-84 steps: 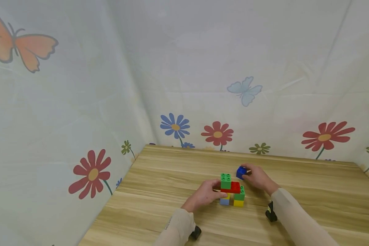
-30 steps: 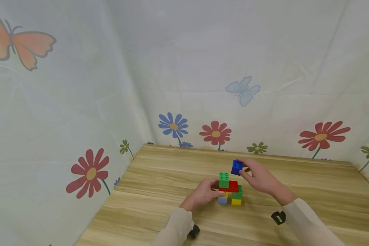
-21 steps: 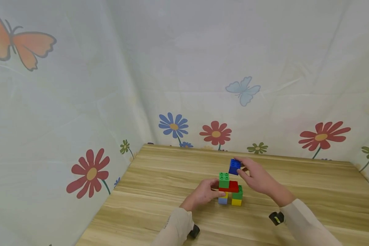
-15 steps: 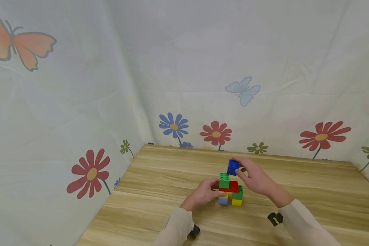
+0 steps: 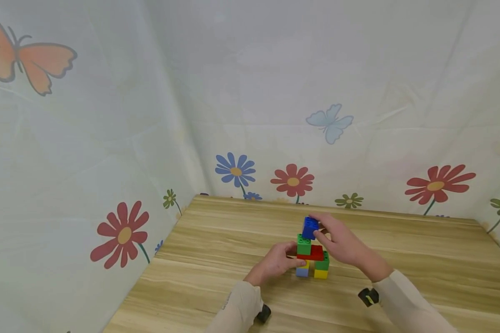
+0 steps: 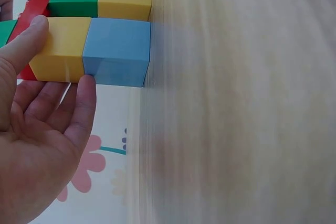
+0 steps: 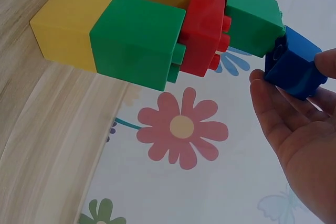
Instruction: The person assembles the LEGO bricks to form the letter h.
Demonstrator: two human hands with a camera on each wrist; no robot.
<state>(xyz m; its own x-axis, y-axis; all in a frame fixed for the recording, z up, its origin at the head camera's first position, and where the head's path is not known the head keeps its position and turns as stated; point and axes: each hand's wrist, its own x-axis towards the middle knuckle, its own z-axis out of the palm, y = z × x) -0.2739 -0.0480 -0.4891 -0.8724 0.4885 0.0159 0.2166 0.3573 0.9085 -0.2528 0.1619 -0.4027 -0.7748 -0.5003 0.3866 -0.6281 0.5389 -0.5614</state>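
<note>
I am pinching a small dark-blue square plastic building brick between the thumb and fingertips of my right hand, and it is sitting tilted against the top of the upper green square brick, one edge touching the studs, not yet seated flat. My left hand is bracing the little multicoloured plastic brick structure from its left side, thumb and fingers curled lightly around the yellow and pale-blue bottom bricks. A flat red brick is bridging the middle, with another green brick over a yellow one on the right. Everything is standing on the light wooden table, near its centre, in front of the flower-and-butterfly printed backdrop.
</note>
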